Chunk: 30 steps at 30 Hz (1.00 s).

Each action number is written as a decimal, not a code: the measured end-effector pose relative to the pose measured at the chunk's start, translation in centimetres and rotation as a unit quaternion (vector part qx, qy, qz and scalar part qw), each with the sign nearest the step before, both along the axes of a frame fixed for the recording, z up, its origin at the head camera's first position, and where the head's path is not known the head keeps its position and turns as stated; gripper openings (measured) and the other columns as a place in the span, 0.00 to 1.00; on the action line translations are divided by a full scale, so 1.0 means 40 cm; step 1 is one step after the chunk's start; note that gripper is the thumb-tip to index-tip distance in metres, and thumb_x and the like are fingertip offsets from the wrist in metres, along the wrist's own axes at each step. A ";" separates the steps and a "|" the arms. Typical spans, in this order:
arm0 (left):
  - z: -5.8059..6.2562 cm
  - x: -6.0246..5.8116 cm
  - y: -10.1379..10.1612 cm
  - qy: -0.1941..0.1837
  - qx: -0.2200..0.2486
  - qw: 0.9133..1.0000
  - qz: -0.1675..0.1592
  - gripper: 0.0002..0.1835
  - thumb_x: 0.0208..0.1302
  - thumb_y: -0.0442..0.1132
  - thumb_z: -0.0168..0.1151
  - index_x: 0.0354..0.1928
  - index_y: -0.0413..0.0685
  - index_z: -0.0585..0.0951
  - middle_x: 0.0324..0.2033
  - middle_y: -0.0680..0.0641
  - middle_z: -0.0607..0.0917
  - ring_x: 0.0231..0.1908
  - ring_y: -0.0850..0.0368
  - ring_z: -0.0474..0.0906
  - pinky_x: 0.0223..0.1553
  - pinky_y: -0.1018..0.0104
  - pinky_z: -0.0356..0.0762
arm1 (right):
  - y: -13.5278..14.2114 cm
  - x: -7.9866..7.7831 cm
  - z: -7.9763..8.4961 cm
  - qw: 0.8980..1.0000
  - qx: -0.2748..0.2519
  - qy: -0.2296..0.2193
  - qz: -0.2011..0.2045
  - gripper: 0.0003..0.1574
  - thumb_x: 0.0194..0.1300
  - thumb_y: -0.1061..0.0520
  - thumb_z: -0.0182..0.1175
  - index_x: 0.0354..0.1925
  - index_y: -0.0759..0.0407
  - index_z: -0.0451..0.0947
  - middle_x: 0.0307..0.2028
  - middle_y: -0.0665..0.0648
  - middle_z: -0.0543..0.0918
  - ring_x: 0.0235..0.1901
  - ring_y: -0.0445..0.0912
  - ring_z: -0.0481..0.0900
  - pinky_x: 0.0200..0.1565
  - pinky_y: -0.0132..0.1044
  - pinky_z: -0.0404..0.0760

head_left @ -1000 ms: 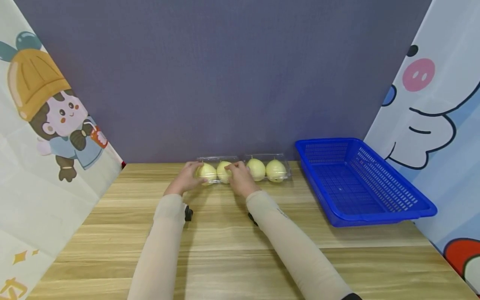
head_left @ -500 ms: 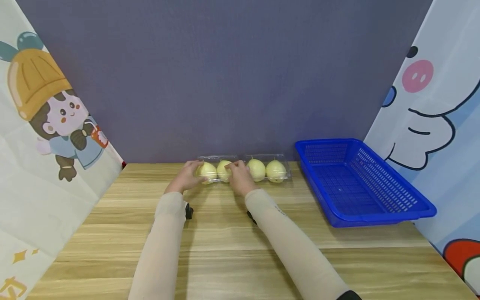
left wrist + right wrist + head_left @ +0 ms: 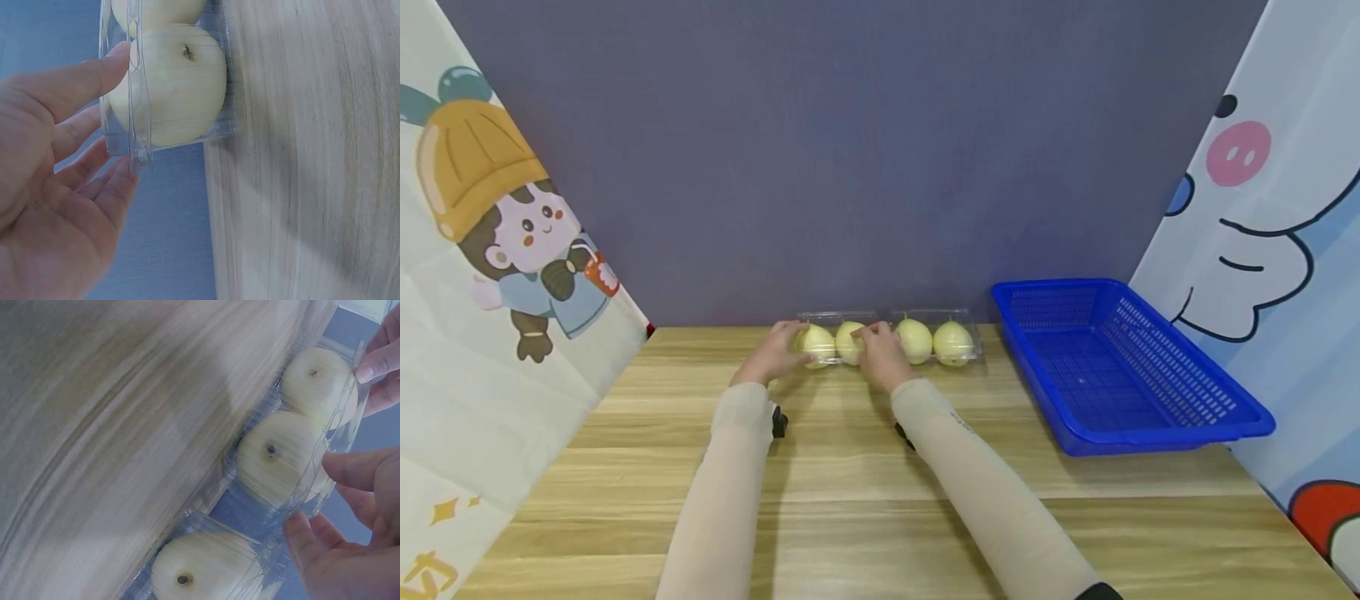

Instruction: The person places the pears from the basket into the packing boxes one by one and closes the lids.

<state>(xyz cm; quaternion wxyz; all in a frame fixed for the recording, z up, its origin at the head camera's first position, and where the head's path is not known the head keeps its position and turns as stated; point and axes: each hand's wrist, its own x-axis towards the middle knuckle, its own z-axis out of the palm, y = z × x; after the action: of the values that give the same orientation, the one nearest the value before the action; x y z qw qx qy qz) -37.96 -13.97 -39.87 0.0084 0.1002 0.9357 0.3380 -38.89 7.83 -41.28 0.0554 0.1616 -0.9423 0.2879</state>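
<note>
A clear plastic clamshell box (image 3: 837,316) with two pale yellow pears (image 3: 817,343) sits at the table's back edge in the head view. My left hand (image 3: 772,354) holds its left end, thumb along the front rim and fingers round the far side. At the other end, my right hand (image 3: 882,357) pinches the rim; in the right wrist view its thumb and fingertips (image 3: 300,531) meet the plastic edge. The box looks closed. Close on its right stands a second clear box (image 3: 976,348), also with two pears (image 3: 953,343), partly behind my right hand.
A blue perforated plastic basket (image 3: 1067,433) stands on the right of the wooden table (image 3: 842,500), with nothing seen inside. A dark grey panel (image 3: 880,167) rises directly behind the boxes. Printed cloths (image 3: 445,333) hang along both sides.
Almost nothing differs. Both hands stay on the left box, and the view shifts very slightly.
</note>
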 end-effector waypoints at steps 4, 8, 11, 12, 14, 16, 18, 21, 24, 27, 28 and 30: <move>0.002 0.001 0.003 0.003 -0.001 1.000 0.000 0.38 0.69 0.41 0.65 0.75 0.40 0.61 0.72 0.33 0.58 0.70 0.32 0.57 0.69 0.35 0.56 | -0.001 -0.004 -0.004 1.000 0.000 0.005 0.003 0.28 0.70 0.63 0.61 0.67 0.50 0.74 0.64 0.61 0.68 0.60 0.59 0.68 0.61 0.48 0.76; 0.005 0.000 0.007 0.003 -0.005 1.000 0.006 0.38 0.68 0.41 0.66 0.75 0.40 0.62 0.72 0.33 0.58 0.70 0.32 0.57 0.69 0.36 0.56 | -0.006 -0.006 -0.006 1.000 0.012 0.012 0.002 0.27 0.72 0.62 0.60 0.67 0.51 0.74 0.64 0.61 0.68 0.60 0.58 0.69 0.60 0.48 0.77; 0.006 -0.001 0.010 0.002 -0.007 1.000 0.010 0.37 0.68 0.41 0.66 0.75 0.40 0.62 0.72 0.33 0.59 0.70 0.32 0.57 0.70 0.37 0.56 | -0.009 -0.005 -0.010 0.999 0.025 0.022 0.000 0.26 0.72 0.62 0.59 0.66 0.52 0.74 0.63 0.62 0.68 0.60 0.58 0.69 0.60 0.47 0.77; 0.007 0.000 0.011 0.003 -0.007 1.000 0.011 0.37 0.68 0.40 0.66 0.75 0.40 0.62 0.72 0.33 0.59 0.70 0.32 0.57 0.70 0.36 0.56 | -0.010 -0.005 -0.012 0.999 0.029 0.028 0.000 0.25 0.72 0.62 0.59 0.66 0.53 0.74 0.63 0.62 0.69 0.60 0.58 0.69 0.60 0.46 0.77; 0.006 0.001 0.014 0.007 -0.006 1.000 0.010 0.37 0.68 0.39 0.66 0.74 0.38 0.62 0.72 0.32 0.59 0.70 0.31 0.56 0.69 0.36 0.56 | -0.010 -0.004 -0.015 0.998 0.034 0.044 0.001 0.25 0.72 0.62 0.60 0.65 0.54 0.75 0.62 0.63 0.70 0.60 0.58 0.69 0.60 0.46 0.77; 0.004 0.003 0.017 0.013 -0.005 1.000 0.013 0.37 0.67 0.39 0.66 0.74 0.38 0.62 0.72 0.32 0.59 0.70 0.32 0.57 0.70 0.36 0.56 | -0.009 -0.004 -0.019 0.997 0.035 0.062 0.003 0.24 0.70 0.63 0.61 0.63 0.55 0.76 0.60 0.63 0.71 0.59 0.58 0.70 0.60 0.45 0.77; 0.002 0.004 0.019 0.020 -0.006 1.000 0.016 0.37 0.67 0.39 0.67 0.74 0.38 0.63 0.72 0.32 0.59 0.70 0.32 0.57 0.70 0.37 0.56 | -0.007 -0.003 -0.022 0.996 0.036 0.077 0.007 0.24 0.70 0.63 0.62 0.63 0.56 0.76 0.59 0.64 0.71 0.59 0.58 0.70 0.60 0.44 0.77; 0.000 0.005 0.022 0.032 -0.012 0.999 0.018 0.38 0.66 0.39 0.67 0.74 0.37 0.63 0.71 0.32 0.60 0.69 0.32 0.58 0.70 0.37 0.57 | -0.004 -0.001 -0.026 0.995 0.030 0.090 0.011 0.24 0.70 0.63 0.62 0.63 0.58 0.76 0.59 0.64 0.71 0.58 0.57 0.70 0.59 0.43 0.77; 0.003 0.006 0.026 0.044 -0.018 0.999 0.018 0.38 0.66 0.40 0.67 0.73 0.36 0.63 0.71 0.31 0.61 0.68 0.32 0.59 0.69 0.37 0.57 | 0.000 0.001 -0.026 0.995 0.019 0.095 0.013 0.23 0.71 0.63 0.61 0.62 0.58 0.76 0.58 0.63 0.71 0.58 0.56 0.70 0.59 0.42 0.77; 0.009 0.011 0.027 0.053 -0.022 0.998 0.020 0.38 0.66 0.40 0.67 0.73 0.35 0.63 0.70 0.31 0.61 0.67 0.31 0.61 0.69 0.37 0.58 | 0.003 0.003 -0.028 0.995 0.009 0.099 0.018 0.21 0.71 0.63 0.60 0.61 0.58 0.76 0.58 0.62 0.72 0.58 0.55 0.70 0.60 0.42 0.76; 0.011 0.012 0.027 0.055 -0.023 0.998 0.021 0.38 0.66 0.40 0.67 0.73 0.35 0.63 0.70 0.30 0.61 0.67 0.31 0.61 0.69 0.37 0.58 | 0.003 0.005 -0.028 0.995 0.004 0.099 0.020 0.21 0.71 0.63 0.60 0.61 0.58 0.76 0.58 0.62 0.72 0.58 0.55 0.70 0.60 0.42 0.76; 0.013 0.017 0.026 0.056 -0.028 0.998 0.022 0.37 0.66 0.40 0.67 0.73 0.35 0.63 0.70 0.30 0.62 0.67 0.31 0.61 0.69 0.37 0.59 | 0.004 0.008 -0.031 0.995 -0.003 0.098 0.024 0.21 0.71 0.63 0.60 0.61 0.58 0.76 0.58 0.61 0.72 0.58 0.55 0.70 0.60 0.43 0.76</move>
<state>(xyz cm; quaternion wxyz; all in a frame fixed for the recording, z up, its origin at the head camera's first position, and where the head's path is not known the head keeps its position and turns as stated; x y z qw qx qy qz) -37.29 -12.93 -39.33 -0.0490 0.0985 0.9458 0.3056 -38.59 8.00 -42.51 0.1414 0.2118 -0.9271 0.2751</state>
